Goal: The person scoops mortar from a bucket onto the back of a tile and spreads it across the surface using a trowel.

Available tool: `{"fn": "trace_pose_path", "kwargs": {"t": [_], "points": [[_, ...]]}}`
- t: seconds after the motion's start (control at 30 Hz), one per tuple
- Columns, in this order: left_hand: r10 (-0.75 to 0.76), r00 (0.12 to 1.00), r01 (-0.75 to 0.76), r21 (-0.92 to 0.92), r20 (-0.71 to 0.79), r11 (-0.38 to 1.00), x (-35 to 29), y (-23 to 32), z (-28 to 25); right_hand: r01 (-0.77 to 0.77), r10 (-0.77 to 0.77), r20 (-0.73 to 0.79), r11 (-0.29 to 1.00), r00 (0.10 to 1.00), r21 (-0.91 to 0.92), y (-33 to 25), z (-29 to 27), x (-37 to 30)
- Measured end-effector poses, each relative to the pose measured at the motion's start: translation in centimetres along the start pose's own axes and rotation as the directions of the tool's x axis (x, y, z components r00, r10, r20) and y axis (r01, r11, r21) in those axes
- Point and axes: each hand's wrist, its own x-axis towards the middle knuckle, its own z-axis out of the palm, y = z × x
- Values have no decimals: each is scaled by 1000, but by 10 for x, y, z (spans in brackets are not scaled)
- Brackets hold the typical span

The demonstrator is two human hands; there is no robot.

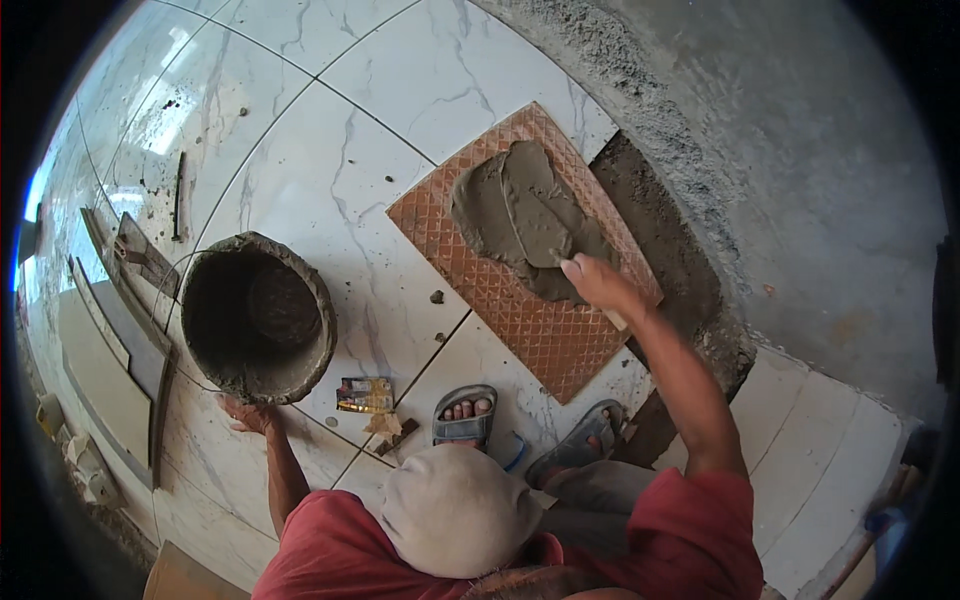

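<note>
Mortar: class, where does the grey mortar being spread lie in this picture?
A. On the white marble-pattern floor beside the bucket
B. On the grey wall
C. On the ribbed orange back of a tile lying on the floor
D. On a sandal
C: the mortar sits on the ribbed orange tile, where the right hand works it with a trowel.

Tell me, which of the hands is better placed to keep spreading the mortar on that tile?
The right hand: it grips the trowel in the grey mortar on the upturned tile. The left hand rests flat on the floor beside the bucket, away from the tile.
</note>
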Motion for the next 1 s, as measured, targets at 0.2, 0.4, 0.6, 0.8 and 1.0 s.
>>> {"fn": "trace_pose_path", "kwargs": {"t": [0.2, 0.4, 0.6, 0.8, 1.0], "points": [[69, 997, -69, 29, -20, 997, 3, -11, 7, -399, 547, 99, 464, 831, 791, -13, 54, -13], [-10, 999, 6, 81, 47, 997, -6, 17, 3, -416, 414, 257, 359, 873, 835, -61, -5, 25], [72, 996, -76, -77, -56, 994, 15, -30, -2, -324, 131, 345, 738, 929, 592, -77, 14, 19], [-43, 999, 45, -75, 34, 996, 0, 36, -23, -117, 117, -13, 968, 993, -221, -62, -38, 31], [109, 989, -120, -105, -104, 987, 4, 13, -13, -89, 57, -180, 980, 982, -178, -16, -58, 82]]}}
